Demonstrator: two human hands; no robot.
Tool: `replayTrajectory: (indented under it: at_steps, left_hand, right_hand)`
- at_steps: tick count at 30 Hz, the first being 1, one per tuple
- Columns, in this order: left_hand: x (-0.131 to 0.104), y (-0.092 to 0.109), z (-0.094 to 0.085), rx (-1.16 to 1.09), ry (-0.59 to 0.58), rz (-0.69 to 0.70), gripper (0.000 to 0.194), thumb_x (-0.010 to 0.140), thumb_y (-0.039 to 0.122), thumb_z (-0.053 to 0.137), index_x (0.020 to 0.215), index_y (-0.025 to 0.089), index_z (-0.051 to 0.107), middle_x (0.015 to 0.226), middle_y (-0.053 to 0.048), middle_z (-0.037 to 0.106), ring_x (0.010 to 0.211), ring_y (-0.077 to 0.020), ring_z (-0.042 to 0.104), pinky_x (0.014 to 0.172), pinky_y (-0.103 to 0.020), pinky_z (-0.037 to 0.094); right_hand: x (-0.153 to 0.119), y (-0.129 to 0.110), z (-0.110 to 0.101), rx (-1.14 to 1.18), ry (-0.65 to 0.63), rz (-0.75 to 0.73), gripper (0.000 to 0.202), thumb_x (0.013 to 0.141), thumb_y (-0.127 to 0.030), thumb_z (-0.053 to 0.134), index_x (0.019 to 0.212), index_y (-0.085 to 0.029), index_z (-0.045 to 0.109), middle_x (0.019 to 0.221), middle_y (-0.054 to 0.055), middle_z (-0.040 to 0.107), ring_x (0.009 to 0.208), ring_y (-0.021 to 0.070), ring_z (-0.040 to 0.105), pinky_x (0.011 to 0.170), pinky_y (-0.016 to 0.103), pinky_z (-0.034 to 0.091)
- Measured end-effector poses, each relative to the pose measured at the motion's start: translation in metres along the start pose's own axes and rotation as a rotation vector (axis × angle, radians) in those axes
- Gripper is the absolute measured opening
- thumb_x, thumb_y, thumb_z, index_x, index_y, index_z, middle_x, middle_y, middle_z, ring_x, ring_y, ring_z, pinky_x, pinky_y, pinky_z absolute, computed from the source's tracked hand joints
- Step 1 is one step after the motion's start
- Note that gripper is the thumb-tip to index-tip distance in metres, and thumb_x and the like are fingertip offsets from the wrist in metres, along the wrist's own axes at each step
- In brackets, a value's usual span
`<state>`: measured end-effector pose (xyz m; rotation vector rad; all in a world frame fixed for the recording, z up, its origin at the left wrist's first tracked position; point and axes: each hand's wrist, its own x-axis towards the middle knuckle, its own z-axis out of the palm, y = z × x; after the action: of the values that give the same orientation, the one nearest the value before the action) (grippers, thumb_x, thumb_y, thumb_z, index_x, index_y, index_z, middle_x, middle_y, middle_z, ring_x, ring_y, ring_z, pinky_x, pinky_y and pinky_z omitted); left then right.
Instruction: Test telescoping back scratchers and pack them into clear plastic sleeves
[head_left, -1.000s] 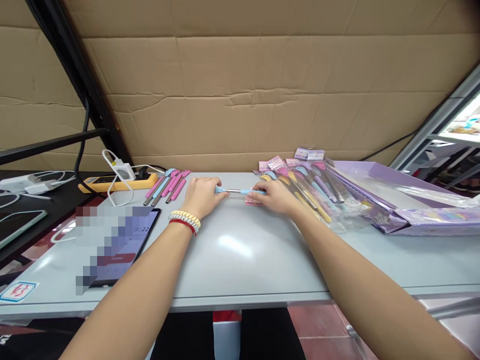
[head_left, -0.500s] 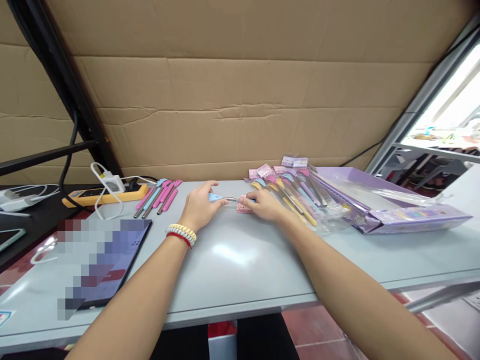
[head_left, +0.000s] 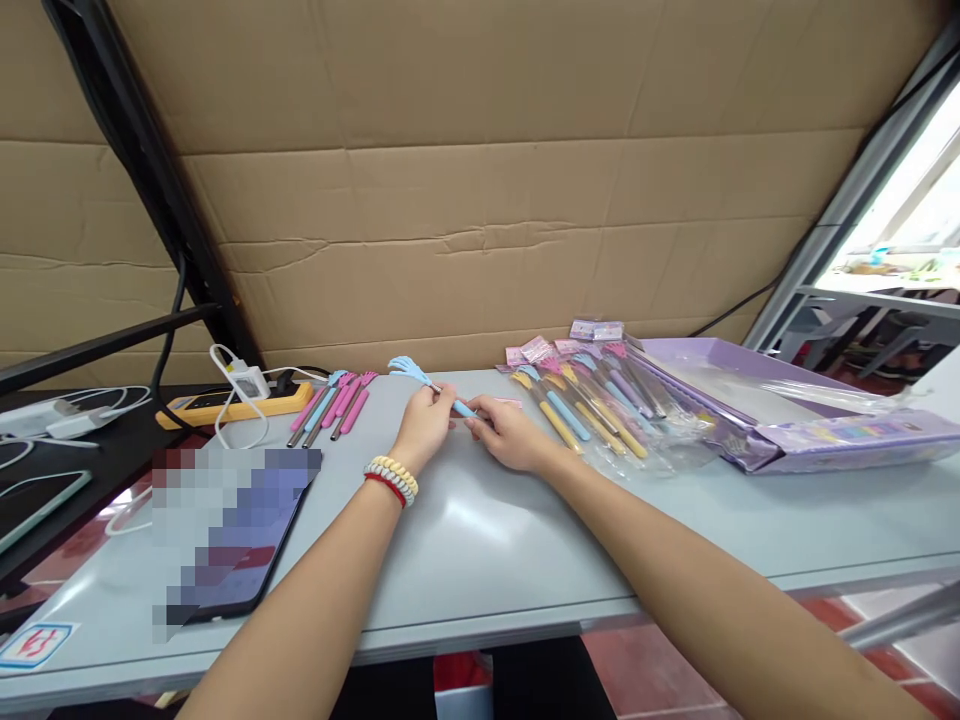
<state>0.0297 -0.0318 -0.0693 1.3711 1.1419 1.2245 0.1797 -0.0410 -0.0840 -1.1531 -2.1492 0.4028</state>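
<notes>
Both hands are on a light blue back scratcher [head_left: 409, 369] with a hand-shaped head, held slanting above the table. My left hand [head_left: 424, 425] is closed around its metal shaft below the head. The fingers of my right hand [head_left: 506, 430] pinch the end of its blue handle. A pink-and-white card [head_left: 510, 403] is partly hidden behind my right hand. To the right lie several bagged back scratchers [head_left: 574, 400] in yellow, blue, pink and purple, with header cards. To the left, several unbagged pink and blue back scratchers [head_left: 334, 405] lie side by side.
A purple box [head_left: 780, 450] with clear plastic in it stands at the right. At the left are a tablet [head_left: 255, 540], partly pixelated, and a yellow power strip [head_left: 232, 404] with white chargers and cables. A cardboard wall [head_left: 487, 190] rises behind the grey table [head_left: 480, 560].
The blue back scratcher's head has come out from my left hand and now points up to the left. My left hand has shifted onto the shaft, closer to my right hand. The view has shifted slightly.
</notes>
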Motion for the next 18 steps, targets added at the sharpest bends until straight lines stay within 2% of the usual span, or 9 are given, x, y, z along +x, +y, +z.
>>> replayTrajectory:
  at_steps: [3,5,8,11,13,15,17,18]
  left_hand:
    - [-0.001,-0.002,0.0,0.046,-0.092,-0.041,0.026,0.089,0.036,0.047,0.082,0.014,0.058,0.084,-0.01,0.069,0.081,-0.0193,0.066,0.059,-0.024,0.048]
    - [0.0,-0.004,-0.001,0.055,-0.104,-0.027,0.029,0.088,0.039,0.047,0.078,0.014,0.058,0.082,-0.01,0.069,0.079,-0.0195,0.066,0.058,-0.024,0.048]
    - [0.004,-0.003,-0.005,0.023,0.015,-0.011,0.029,0.088,0.04,0.046,0.076,0.015,0.054,0.079,-0.009,0.068,0.07,-0.0174,0.066,0.055,-0.024,0.049]
    - [0.006,0.001,-0.011,-0.038,0.164,-0.051,0.025,0.091,0.037,0.04,0.079,0.017,0.049,0.069,-0.006,0.065,0.055,-0.0145,0.061,0.051,-0.024,0.048]
    - [0.005,0.005,-0.014,-0.046,0.21,-0.063,0.024,0.092,0.037,0.038,0.079,0.018,0.046,0.06,-0.002,0.06,0.047,-0.0133,0.056,0.047,-0.024,0.045]
    - [0.005,0.006,-0.016,-0.02,0.234,-0.03,0.027,0.092,0.04,0.038,0.077,0.019,0.046,0.051,0.002,0.053,0.041,-0.0119,0.05,0.042,-0.022,0.04]
    - [0.005,0.004,-0.017,0.032,0.265,0.03,0.03,0.091,0.043,0.038,0.075,0.019,0.047,0.046,0.004,0.046,0.038,-0.0104,0.043,0.04,-0.021,0.034]
    - [0.006,0.002,-0.017,0.067,0.286,0.061,0.032,0.09,0.044,0.039,0.073,0.019,0.048,0.045,0.005,0.043,0.038,-0.01,0.04,0.039,-0.021,0.032]
  right_hand:
    - [0.001,0.002,-0.001,-0.013,-0.006,0.043,0.016,0.087,-0.03,0.046,0.088,-0.017,0.055,0.067,0.003,0.062,0.059,0.0138,0.051,0.057,0.025,0.034]
    - [0.001,0.002,-0.003,-0.002,-0.027,0.069,0.018,0.086,-0.035,0.048,0.083,-0.018,0.055,0.064,0.002,0.062,0.055,0.0124,0.049,0.054,0.025,0.032]
    - [0.001,0.003,-0.008,-0.021,0.006,0.07,0.029,0.085,-0.043,0.049,0.071,-0.019,0.055,0.057,0.001,0.059,0.05,0.0108,0.046,0.052,0.024,0.03]
    - [0.002,0.008,-0.02,-0.052,0.176,0.057,0.034,0.083,-0.046,0.05,0.063,-0.018,0.054,0.051,0.0,0.054,0.048,0.0102,0.043,0.051,0.024,0.03]
    - [0.005,0.013,-0.037,-0.068,0.361,0.096,0.031,0.081,-0.042,0.051,0.062,-0.018,0.054,0.052,0.0,0.054,0.049,0.0106,0.044,0.052,0.024,0.032]
    - [0.01,0.02,-0.063,-0.109,0.563,0.188,0.027,0.08,-0.036,0.051,0.061,-0.017,0.056,0.057,0.002,0.058,0.054,0.0122,0.048,0.055,0.025,0.035]
    - [0.014,0.031,-0.097,-0.201,0.685,0.322,0.022,0.078,-0.031,0.052,0.063,-0.016,0.059,0.063,0.004,0.062,0.06,0.0144,0.053,0.059,0.026,0.037]
    - [0.014,0.039,-0.116,-0.27,0.702,0.402,0.018,0.076,-0.028,0.054,0.066,-0.015,0.061,0.067,0.006,0.064,0.063,0.0155,0.055,0.061,0.027,0.038]
